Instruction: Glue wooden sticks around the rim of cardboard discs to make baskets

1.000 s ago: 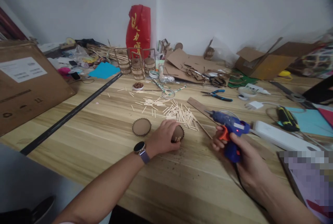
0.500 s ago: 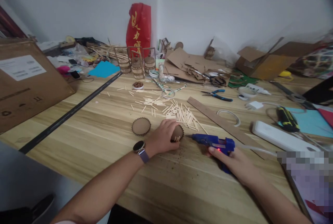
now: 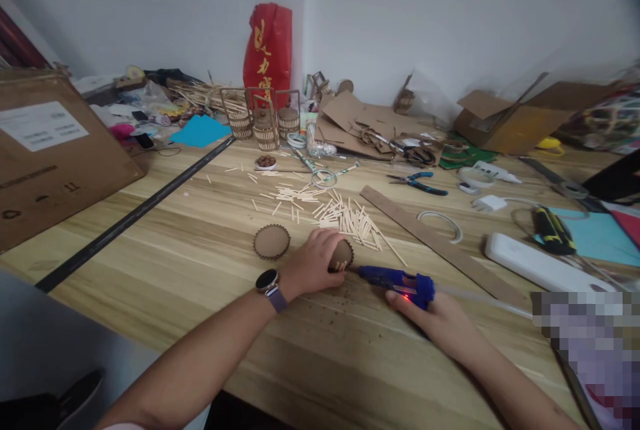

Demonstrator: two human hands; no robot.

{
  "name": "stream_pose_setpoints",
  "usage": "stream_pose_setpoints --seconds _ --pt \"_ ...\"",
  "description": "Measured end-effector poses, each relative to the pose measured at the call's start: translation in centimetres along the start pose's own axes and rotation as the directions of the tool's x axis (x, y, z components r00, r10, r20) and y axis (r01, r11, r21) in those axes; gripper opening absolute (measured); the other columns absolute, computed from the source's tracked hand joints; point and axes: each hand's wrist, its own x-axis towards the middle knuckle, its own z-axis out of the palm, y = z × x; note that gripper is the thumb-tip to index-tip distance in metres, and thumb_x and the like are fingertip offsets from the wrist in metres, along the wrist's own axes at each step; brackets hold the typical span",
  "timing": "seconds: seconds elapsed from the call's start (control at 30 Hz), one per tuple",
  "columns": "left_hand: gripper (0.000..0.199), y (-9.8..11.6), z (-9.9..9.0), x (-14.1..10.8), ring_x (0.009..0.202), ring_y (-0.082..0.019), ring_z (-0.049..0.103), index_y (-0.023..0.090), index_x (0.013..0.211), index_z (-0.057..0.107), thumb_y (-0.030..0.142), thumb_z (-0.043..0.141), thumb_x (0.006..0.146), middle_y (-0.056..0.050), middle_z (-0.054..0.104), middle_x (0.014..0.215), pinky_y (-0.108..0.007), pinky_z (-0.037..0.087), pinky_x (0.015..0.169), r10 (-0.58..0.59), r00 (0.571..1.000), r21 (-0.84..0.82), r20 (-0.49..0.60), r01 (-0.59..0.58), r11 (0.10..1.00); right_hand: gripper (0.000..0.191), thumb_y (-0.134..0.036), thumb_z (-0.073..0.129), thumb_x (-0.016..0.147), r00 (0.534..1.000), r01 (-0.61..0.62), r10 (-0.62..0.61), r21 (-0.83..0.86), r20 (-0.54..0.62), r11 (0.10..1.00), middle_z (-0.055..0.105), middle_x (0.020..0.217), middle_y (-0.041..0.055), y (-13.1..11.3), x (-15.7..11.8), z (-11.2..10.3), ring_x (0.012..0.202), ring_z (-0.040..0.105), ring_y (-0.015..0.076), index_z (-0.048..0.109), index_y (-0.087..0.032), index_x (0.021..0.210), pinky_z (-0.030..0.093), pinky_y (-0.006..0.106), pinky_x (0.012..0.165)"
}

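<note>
My left hand, a watch on its wrist, is closed on the left and near edges of a round cardboard piece with a dark scalloped rim and a few short sticks standing at its near side. My right hand grips a blue glue gun with a small red light on. The gun's nozzle is at the near right edge of the round piece; whether they touch I cannot tell. A second round cardboard piece lies to the left. Behind my left hand is a pile of short wooden sticks.
A cardboard strip, pliers and a white power strip lie to the right. Small stick baskets stand before a red bag. At the left is a large box; a bowl of brown beads is behind the sticks.
My right hand has moved left with the glue gun, bringing its nozzle up to the round piece. My left hand has stayed in place.
</note>
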Motion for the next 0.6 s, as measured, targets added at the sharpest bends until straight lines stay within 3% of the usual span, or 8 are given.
stream_pose_setpoints --seconds 0.27,0.43,0.6 --pt "0.065 -0.02 0.03 0.0 0.131 -0.028 0.037 0.016 0.131 0.044 0.019 0.068 0.07 -0.013 0.047 0.138 -0.046 0.034 0.112 0.001 1.0 0.016 0.008 -0.001 1.0 0.046 -0.062 0.051 0.075 0.999 -0.04 0.041 -0.066 0.014 0.997 0.077 0.079 0.0052 -0.41 -0.22 0.39 0.075 0.07 0.03 0.076 -0.024 0.078 0.056 0.038 0.069" --pt "0.066 -0.01 0.06 0.02 0.132 -0.028 0.036 0.013 0.131 0.044 0.019 0.069 0.07 -0.014 0.046 0.139 -0.044 0.034 0.112 -0.003 1.0 0.02 0.017 0.003 1.0 0.048 -0.06 0.049 0.075 0.999 -0.047 0.048 -0.064 0.026 0.997 0.078 0.084 0.0075 -0.74 -0.18 0.39 0.079 0.071 0.0316 0.076 -0.022 0.084 0.056 0.041 0.073" --pt "0.065 -0.06 0.08 0.01 0.132 -0.029 0.036 0.018 0.131 0.043 0.019 0.067 0.071 -0.013 0.046 0.139 -0.049 0.034 0.111 0.004 1.0 0.006 0.011 -0.004 1.0 0.047 -0.06 0.049 0.074 0.998 -0.056 0.057 -0.081 0.006 0.995 0.078 0.086 0.008 -0.7 -0.13 0.45 0.083 0.071 0.0329 0.076 -0.023 0.083 0.055 0.041 0.075"
